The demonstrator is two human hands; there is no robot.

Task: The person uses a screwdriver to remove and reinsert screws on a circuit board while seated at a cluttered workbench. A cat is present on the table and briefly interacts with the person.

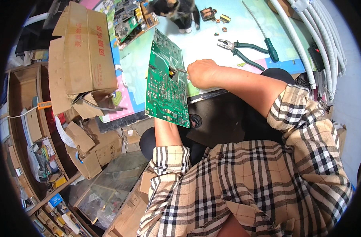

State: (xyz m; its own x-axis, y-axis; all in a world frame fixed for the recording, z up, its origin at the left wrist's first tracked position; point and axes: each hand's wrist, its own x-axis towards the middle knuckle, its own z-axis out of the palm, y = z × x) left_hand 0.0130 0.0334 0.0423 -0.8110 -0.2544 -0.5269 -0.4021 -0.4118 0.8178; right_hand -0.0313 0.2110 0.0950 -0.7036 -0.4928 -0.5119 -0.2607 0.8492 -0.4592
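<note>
A green circuit board (pixel 164 93) is held up on edge, tilted, its soldered side toward me. My left forearm (pixel 167 133) reaches up behind it; that hand is hidden by the board, which it appears to hold. My right hand (pixel 203 74) is closed at the board's right edge around a thin metal tool (pixel 181 71). Its tip meets the board beside a dark opening with a yellow-and-black part (pixel 172 73); the tool's kind is hidden in the fist. Beyond the right hand, pliers with green handles (pixel 249 51) lie spread on the table.
A long green-handled screwdriver (pixel 270 48) lies beside the pliers. A black, white and orange cat (pixel 178 15) stands near several small loose parts (pixel 224 21). More boards (pixel 129 23) are piled at the far left. A cardboard box (pixel 85 51) flanks the table (pixel 131 73); white tubes (pixel 326 35) stand right.
</note>
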